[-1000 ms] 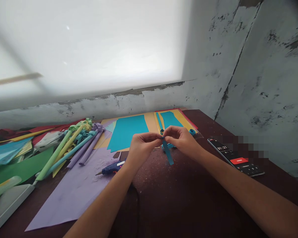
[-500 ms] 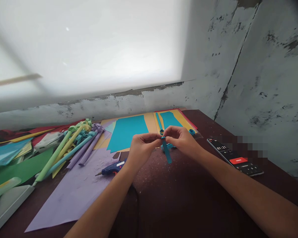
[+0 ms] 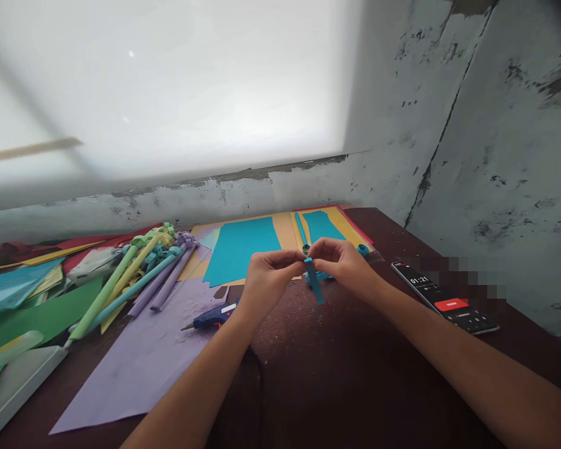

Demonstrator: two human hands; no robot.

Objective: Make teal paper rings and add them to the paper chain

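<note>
A narrow blue paper strip (image 3: 315, 287) hangs down from the fingertips of both hands, its top end folded or curled. My left hand (image 3: 273, 274) pinches that top end from the left. From the right, my right hand (image 3: 339, 259) pinches the same end, its thumb and forefinger pressed together. Just behind the strip lie blue paper curls (image 3: 327, 275), partly hidden by my right hand. A blue paper tube (image 3: 302, 229) lies beyond the hands, beside blue sheets (image 3: 243, 246).
A blue glue gun (image 3: 210, 317) rests on a purple sheet (image 3: 135, 368) at the left. Farther left are rolled paper stems (image 3: 135, 268) with curled tops and green sheets (image 3: 37, 312). A phone (image 3: 444, 299) lies on the dark table (image 3: 336, 380) at the right.
The view has shifted very slightly. The top end of the strip shows a little more between the fingertips; both hands keep their pinch in nearly the same place.
</note>
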